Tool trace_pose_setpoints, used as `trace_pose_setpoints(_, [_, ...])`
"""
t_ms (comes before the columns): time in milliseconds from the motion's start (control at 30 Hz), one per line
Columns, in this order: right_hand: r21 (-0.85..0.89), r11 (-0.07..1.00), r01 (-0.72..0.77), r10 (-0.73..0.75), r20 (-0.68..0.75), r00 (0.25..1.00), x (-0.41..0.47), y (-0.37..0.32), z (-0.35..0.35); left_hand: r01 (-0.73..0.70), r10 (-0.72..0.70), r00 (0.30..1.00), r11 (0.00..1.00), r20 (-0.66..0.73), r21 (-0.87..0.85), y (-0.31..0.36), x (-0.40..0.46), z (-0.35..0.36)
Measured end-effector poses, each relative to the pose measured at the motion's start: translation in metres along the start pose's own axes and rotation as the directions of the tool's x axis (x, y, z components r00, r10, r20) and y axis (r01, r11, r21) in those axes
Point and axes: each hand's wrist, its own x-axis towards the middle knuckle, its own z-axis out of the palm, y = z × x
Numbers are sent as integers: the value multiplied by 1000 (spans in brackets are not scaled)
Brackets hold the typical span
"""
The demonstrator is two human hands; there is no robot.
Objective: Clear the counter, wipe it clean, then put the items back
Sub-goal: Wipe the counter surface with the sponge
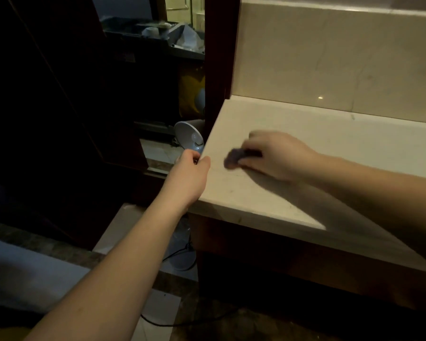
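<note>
One small dark bluish-grey wiping cloth (233,159) — crumpled and blurred — lies on the pale stone counter (305,148) near its left edge, pinched under the right hand (276,156). The left hand (191,173) curls over that left edge — whether it holds anything I cannot tell. One white round fan (188,139) stands beyond it.

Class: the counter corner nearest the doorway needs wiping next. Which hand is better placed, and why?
Right. The right hand holds the dark cloth on the counter; the left hand only grips the edge.

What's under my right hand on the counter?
A dark cloth pokes out beneath the right hand, on the counter. The rest of it is covered.
</note>
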Motion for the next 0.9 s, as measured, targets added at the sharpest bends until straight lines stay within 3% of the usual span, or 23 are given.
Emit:
trace_pose_setpoints(67, [-105,990,-93,93,-8,996,36,11,6,4,-4,1000,1000,6,8,-1,0,-2])
trace_pose_setpoints(167, [-86,992,-88,90,13,996,36,3,7,10,-11,1000,1000,13,10,0,-1,-3])
trace_pose_setpoints(333, [42,987,154,-158,120,980,-44,-24,-10,2,-2,1000,1000,-1,7,-1,-2,-1])
trace_pose_setpoints(433, [-27,997,66,-63,91,994,-18,-9,-5,4,-4,1000,1000,-4,14,-1,-1,-1])
trace_pose_setpoints(533, [-83,984,-156,159,31,987,46,30,0,12,-12,1000,1000,0,23,-1,-2,-1])
trace_pose_setpoints(633, [-96,975,-202,206,36,978,76,43,7,25,-25,1000,999,-15,34,-3,0,-1])
trace_pose_setpoints(833, [-17,999,41,-39,117,992,-14,-3,-9,1,-1,1000,999,-12,32,-3,0,0])
trace_pose_setpoints(900, [-3,1000,8,-7,143,990,-20,1,-9,-8,9,1000,999,-19,43,-5,3,0])
